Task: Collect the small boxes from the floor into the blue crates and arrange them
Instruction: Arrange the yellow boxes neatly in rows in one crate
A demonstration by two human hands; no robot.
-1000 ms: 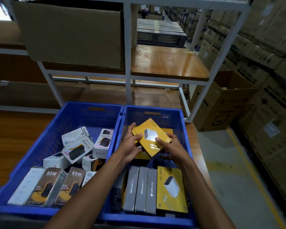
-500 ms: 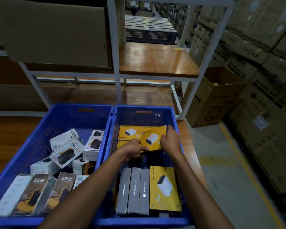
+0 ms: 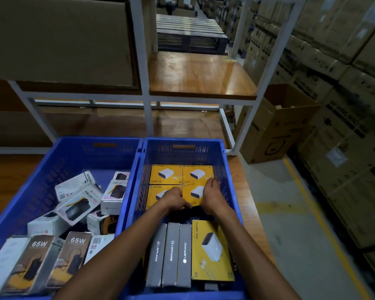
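Right now both hands are down inside the right blue crate (image 3: pixel 226 169), which stands on the wooden counter (image 3: pixel 7 182) at its right edge, touching the left blue crate (image 3: pixel 59 161). At the crate's far end lie four flat yellow boxes (image 3: pixel 166 174) in a two-by-two block, each printed with a white charger. The left hand (image 3: pixel 175 200) lies on the near left box of the block, fingers curled at its near edge, gripping it as far as can be seen. The right hand (image 3: pixel 211 194) holds the near right box (image 3: pixel 194 193), fingers bent along its right side and thumb at the near edge.

Nearer the camera in the same crate, three grey boxes (image 3: pixel 170 254) marked LAPCARE stand side by side on their long edges, and just beside them on the right lies a larger yellow charger box (image 3: pixel 212 252).

The left crate holds a loose heap of white boxes (image 3: pixel 80 200) lying at angles, with two dark boxes marked 65W (image 3: pixel 39 263) along its near edge.

Beyond the crates stands a white metal rack (image 3: pixel 146 94) with wooden shelves, and brown cartons (image 3: pixel 277 126) sit on the floor to the right.
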